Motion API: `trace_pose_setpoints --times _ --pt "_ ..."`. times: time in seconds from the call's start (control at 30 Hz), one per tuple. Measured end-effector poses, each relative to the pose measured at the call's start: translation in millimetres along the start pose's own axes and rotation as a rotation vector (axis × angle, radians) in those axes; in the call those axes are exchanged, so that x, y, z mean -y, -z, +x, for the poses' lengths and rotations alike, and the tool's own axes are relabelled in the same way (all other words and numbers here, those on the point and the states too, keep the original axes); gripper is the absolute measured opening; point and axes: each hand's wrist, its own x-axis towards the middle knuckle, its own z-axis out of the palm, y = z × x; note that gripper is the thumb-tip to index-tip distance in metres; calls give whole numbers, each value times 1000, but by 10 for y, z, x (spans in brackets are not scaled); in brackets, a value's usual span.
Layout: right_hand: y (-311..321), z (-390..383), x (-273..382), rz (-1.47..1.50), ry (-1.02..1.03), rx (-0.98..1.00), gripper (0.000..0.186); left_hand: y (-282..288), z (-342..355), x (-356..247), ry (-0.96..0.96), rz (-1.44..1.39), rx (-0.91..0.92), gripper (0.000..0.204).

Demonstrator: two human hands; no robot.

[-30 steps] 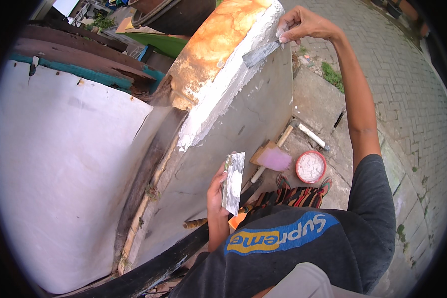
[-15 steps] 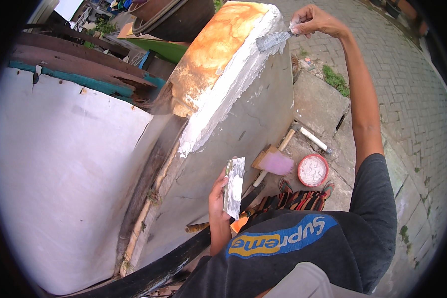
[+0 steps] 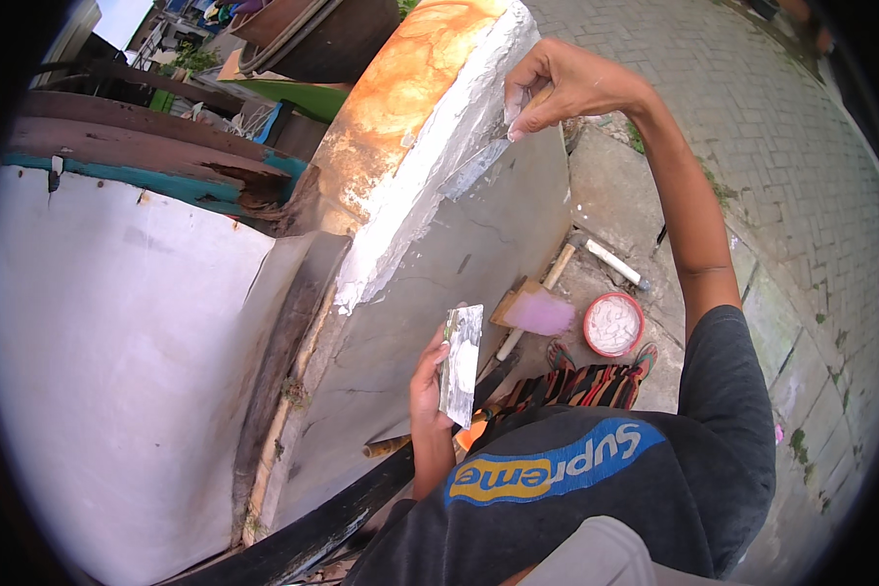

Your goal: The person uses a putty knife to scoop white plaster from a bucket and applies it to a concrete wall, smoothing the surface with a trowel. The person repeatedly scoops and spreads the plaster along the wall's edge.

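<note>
My right hand [image 3: 566, 86] is closed around the handle of a putty knife [image 3: 474, 168]. The knife's grey blade lies along a white plaster strip [image 3: 381, 230] on the upper corner edge of a grey wall [image 3: 469, 230]. My left hand [image 3: 426, 386] grips a flat rectangular plate [image 3: 461, 366], smeared with white paste, at chest height in front of the wall. On the ground beyond my shirt stands a round red tub [image 3: 613, 324] holding white paste, apart from both hands.
A brush with pinkish bristles [image 3: 541, 313] and a white tube [image 3: 615, 264] lie by the wall's foot. Sandalled feet [image 3: 645, 359] stand near the tub. White sheeting [image 3: 127, 371] spans the left side. Large dark pots [image 3: 327, 44] sit behind the wall; paving [image 3: 732, 117] stretches right.
My right hand has drawn the putty knife down and left along the wall's plastered edge, toward me. My left hand still holds the plate in nearly the same place.
</note>
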Motion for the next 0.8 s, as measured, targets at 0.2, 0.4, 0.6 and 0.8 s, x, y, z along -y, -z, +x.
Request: trace_pose_setpoints --times 0.2,0.4,0.6,0.8 --pt "41 37 -57 -18 -25 -12 20 31 -11 9 -3 -20 -47 54" --pt "185 2 -225 32 -47 -72 25 19 -20 0 -1 -2 -25 54" --pt "473 -75 -470 186 -225 -117 14 -2 -7 0 -3 -9 -27 54" --pt "683 -91 -663 151 -170 -180 14 211 70 58 2 -69 134 57"
